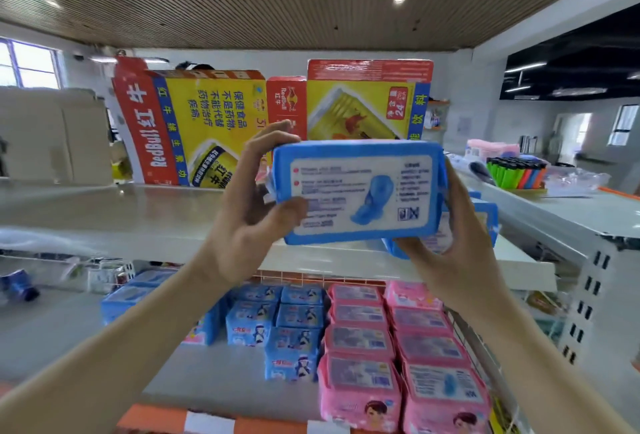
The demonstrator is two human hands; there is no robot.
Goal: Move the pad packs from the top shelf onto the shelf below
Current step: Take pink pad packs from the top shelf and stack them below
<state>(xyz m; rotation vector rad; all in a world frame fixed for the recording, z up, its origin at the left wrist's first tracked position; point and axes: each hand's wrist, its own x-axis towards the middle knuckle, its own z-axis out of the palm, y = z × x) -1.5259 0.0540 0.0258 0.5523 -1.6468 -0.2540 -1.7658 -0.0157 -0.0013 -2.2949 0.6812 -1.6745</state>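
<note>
Mid-frame, in front of the top shelf (138, 218), the blue pad pack (360, 191), seemingly light, squashy and slick-wrapped, is clasped at its short ends by the left grip (249, 201) and right grip (460, 243).

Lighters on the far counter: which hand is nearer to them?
Right. The right hand grips the right end of the blue pad pack, below and left of the lighters; the left hand grips the pack's other end, farther away.
</note>
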